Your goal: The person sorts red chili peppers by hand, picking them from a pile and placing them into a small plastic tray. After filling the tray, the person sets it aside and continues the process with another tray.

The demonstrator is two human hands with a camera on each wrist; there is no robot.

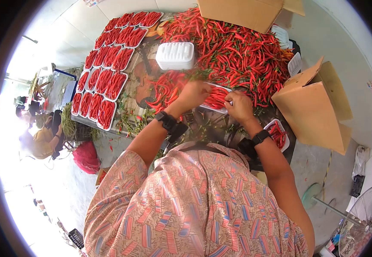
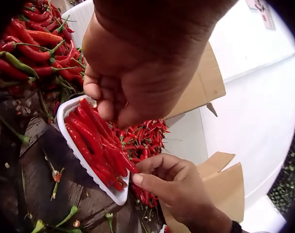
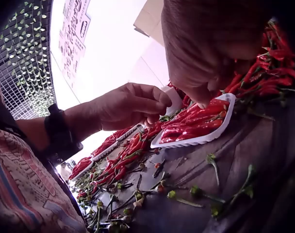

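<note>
A white foam tray (image 2: 66, 127) lies on the dark table, filled with long red chilies (image 1: 215, 97) laid side by side. At one end of this tray my right hand (image 1: 240, 106) pinches the end of a red chili (image 2: 128, 164) between thumb and fingertip. Curled in, the fingers of my left hand (image 1: 192, 95) hover by the tray's other end, with nothing showing between them in the right wrist view. A loose bunch of red chilies (image 1: 163, 91) lies left of the tray, partly behind the left hand.
Rows of filled trays (image 1: 104, 81) cover the table's left side. A stack of white foam trays (image 1: 175, 55) stands behind the hands, beside a big chili heap (image 1: 241, 55). One cardboard box (image 1: 310, 105) is at right, another cardboard box (image 1: 241, 13) at the back. Green stems (image 3: 186, 199) litter the table.
</note>
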